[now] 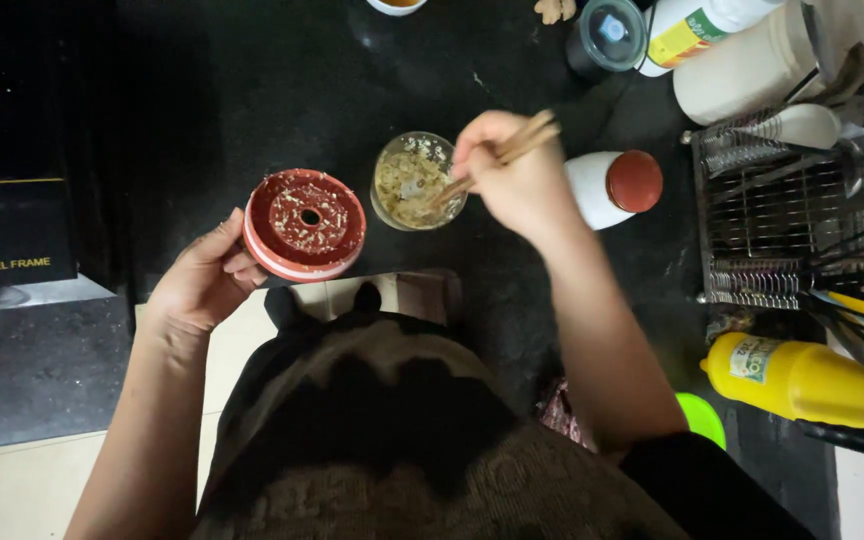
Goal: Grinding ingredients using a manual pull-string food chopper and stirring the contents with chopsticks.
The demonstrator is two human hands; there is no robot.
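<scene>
Now the right hand (512, 180) pinches chopsticks (497, 155), tips dipping toward eight o'clock into the cup (414, 182). The left hand (202, 280) grips the red lid (304, 222) at the cup's nine o'clock.

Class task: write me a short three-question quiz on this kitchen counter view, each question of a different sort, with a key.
1. True or false: the right hand holds wooden chopsticks dipped into the small glass bowl.
2. Which hand grips the red round lid flecked with food bits?
A. left hand
B. right hand
C. neither
3. Fill in: the white bottle lying beside the right hand has a ___ cap.

Key: 1 true; 2 A; 3 red.
</scene>
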